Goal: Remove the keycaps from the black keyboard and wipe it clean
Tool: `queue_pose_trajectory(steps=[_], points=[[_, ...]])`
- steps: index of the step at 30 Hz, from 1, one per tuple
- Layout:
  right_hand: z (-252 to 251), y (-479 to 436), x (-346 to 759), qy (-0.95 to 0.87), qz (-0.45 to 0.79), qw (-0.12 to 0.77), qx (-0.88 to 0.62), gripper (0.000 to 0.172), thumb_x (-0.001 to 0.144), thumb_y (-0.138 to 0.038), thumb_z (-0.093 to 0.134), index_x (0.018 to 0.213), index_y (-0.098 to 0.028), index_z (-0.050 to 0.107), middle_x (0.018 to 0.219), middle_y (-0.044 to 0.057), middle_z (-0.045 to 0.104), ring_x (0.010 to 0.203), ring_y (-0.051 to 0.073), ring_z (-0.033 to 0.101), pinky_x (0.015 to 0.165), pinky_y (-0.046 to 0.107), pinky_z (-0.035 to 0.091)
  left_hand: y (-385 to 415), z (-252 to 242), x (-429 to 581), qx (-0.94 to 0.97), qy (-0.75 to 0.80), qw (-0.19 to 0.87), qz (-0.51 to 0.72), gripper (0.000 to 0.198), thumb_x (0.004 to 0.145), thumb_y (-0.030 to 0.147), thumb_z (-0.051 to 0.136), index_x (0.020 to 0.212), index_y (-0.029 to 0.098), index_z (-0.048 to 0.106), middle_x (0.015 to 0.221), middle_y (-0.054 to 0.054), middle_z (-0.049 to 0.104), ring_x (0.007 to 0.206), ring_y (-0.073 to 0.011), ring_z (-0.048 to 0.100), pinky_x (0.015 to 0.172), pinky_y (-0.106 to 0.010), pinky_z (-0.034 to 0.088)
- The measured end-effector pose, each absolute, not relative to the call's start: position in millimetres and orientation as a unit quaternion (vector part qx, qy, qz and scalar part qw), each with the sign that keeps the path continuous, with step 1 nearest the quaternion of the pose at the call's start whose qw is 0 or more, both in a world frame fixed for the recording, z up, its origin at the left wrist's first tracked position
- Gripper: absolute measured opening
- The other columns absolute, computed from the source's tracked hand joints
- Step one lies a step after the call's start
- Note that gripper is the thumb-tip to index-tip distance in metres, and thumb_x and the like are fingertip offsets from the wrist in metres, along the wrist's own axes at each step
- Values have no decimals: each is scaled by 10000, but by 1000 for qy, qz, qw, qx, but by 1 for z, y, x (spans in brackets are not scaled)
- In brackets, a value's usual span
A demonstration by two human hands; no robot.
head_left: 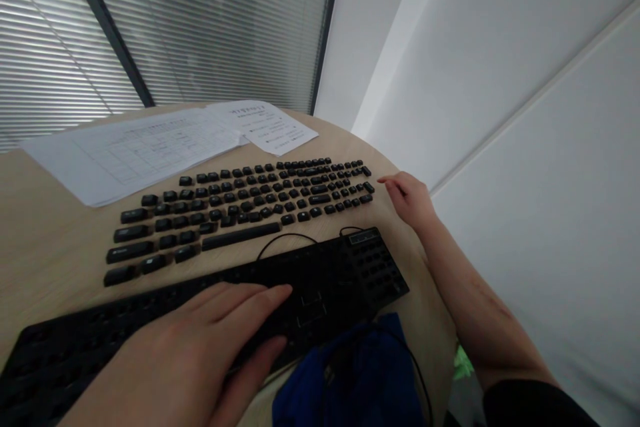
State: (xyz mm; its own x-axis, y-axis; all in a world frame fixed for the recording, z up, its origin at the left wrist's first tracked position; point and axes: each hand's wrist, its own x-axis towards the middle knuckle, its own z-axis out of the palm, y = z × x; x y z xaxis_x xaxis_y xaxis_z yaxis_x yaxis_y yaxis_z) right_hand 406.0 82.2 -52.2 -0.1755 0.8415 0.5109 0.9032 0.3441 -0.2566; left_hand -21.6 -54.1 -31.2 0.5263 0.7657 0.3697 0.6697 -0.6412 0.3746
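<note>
A black keyboard base [320, 293] without keycaps lies along the near side of the wooden table. Over its middle rests my left hand [215, 340], palm down, fingers stretched and the thumb apart, holding nothing. Beyond the base, loose black keycaps [230, 197] are laid out in rows, with the long spacebar cap [241, 236] in the nearest row. At the right end of those rows is my right hand [407, 197], beside the table's edge. Its index finger points toward the caps and the other fingers are curled; whether something small is between them is hidden.
Printed sheets [150, 153] lie at the back left, with another paper [270, 127] beside them. A blue cloth item [355, 380] with a black cable is at the near edge. Window blinds [215, 27] and a white wall [500, 80] stand behind the round table [60, 227].
</note>
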Motion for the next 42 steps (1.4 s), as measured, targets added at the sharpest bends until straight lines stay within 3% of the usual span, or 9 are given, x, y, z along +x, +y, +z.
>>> queue_pose_trajectory(steps=[3,6,11,18,21,26,34,42], points=[[-49,75,404,-717,-70,374,-584,544,1118,-503,286,1108,-228,755,1014,136,736,968,285,699,927,454,560,-48,-24,-12,887,383,96,240,396,1034,477,506,1263,309,781,1176,-73,805,1023,-296,776,919,-474,668],[-42,69,398,-665,-62,443,-598,678,1107,-595,169,1031,-224,731,962,122,698,927,261,698,875,414,576,-44,-30,-2,899,370,98,214,370,993,399,569,1258,266,791,1326,-110,751,1195,-330,719,1051,-539,608],[-24,25,378,-635,87,488,-593,761,1063,-713,184,753,-230,684,609,38,554,591,197,590,591,330,495,-43,-49,13,909,361,71,197,408,951,309,659,1345,254,750,1512,-156,628,1432,-389,561,1197,-645,451],[-36,-59,361,-588,232,443,-636,745,954,-866,389,609,-235,583,474,7,541,419,147,517,441,278,404,-41,-54,33,912,391,18,126,514,991,333,676,1496,242,641,1642,-199,492,1550,-416,422,1256,-667,329],[-42,-68,361,-589,218,442,-640,746,955,-877,357,638,-237,572,497,5,556,426,151,543,440,275,409,-41,-55,38,904,415,12,105,535,1014,386,649,1527,239,613,1659,-212,467,1567,-433,390,1260,-685,295],[-38,-68,357,-635,149,357,-668,736,1026,-793,237,684,-247,592,496,20,576,462,182,598,471,287,434,-41,-57,40,892,442,15,92,539,1045,445,591,1552,262,585,1685,-191,442,1576,-437,375,1260,-699,267],[-30,-65,338,-660,101,327,-668,583,1052,-642,361,659,-267,571,501,38,603,544,220,653,553,318,427,-44,-52,40,893,443,13,82,542,1059,463,557,1564,266,570,1673,-194,455,1560,-418,400,1251,-685,286],[-31,-51,340,-658,108,318,-674,597,1055,-670,319,662,-272,530,485,31,590,526,214,658,520,305,421,-43,-57,38,896,434,11,97,524,1054,475,549,1541,285,595,1650,-178,483,1541,-415,418,1244,-688,290]])
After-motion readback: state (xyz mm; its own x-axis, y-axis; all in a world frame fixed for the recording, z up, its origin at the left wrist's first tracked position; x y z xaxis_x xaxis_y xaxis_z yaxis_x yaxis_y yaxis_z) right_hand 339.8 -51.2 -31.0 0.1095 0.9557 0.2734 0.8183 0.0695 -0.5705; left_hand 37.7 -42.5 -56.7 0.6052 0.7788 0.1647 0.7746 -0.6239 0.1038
